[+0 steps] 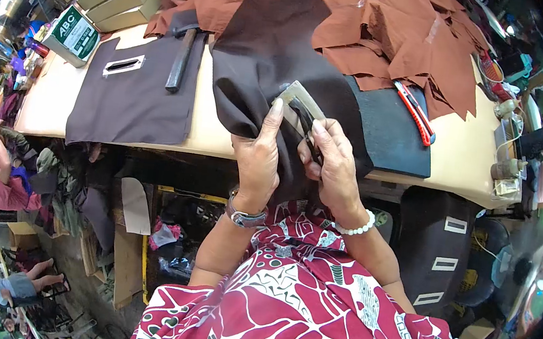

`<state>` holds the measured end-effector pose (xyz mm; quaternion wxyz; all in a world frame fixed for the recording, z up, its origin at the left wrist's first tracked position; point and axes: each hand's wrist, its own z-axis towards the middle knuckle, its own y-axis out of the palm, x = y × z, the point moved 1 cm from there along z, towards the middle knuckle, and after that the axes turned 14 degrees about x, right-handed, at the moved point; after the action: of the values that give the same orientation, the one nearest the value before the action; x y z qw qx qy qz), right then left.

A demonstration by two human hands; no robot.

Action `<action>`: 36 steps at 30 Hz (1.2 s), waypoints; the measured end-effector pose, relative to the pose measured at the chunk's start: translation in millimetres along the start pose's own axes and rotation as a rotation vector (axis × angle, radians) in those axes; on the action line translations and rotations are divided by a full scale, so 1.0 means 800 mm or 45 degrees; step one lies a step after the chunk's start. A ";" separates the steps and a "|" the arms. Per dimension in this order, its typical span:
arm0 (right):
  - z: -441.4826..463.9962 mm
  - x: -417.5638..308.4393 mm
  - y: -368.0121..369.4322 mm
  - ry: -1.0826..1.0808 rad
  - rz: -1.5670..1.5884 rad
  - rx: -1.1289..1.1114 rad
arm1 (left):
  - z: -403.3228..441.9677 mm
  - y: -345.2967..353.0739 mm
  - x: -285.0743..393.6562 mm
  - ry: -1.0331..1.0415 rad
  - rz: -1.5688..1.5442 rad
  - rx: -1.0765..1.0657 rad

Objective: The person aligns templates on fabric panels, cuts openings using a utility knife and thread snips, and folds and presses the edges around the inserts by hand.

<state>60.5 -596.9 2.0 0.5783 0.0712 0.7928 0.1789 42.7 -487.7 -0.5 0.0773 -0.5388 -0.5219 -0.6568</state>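
Observation:
A large dark brown sheet of leather-like material (259, 41) hangs over the table's front edge between my hands. A pale rectangular frame (303, 95) with a slot shows on it, and dark material pokes through the slot. My left hand (259, 168) grips the sheet, its thumb pressed near the frame's left end and its other fingers hidden underneath. My right hand (335, 167) pinches the dark material at the frame's right side, fingers curled. Whether that material is a separate piece or part of the sheet, I cannot tell.
On the table (48, 100) are a dark panel with a pale-edged slot (124, 66), a hammer (180, 62), a tin (72, 35), a red utility knife (415, 112) on a dark board (389, 139), and reddish-brown material (394, 33). Another person (11, 190) is at far left.

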 end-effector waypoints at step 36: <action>0.031 -0.071 -0.020 -1.662 -1.076 -0.098 | 0.026 0.025 0.039 -0.242 0.168 -0.318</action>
<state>103.6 -625.0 40.1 0.9492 -0.1662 0.2447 -0.1075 56.0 -466.3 33.8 0.0030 -0.6369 -0.4049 -0.6561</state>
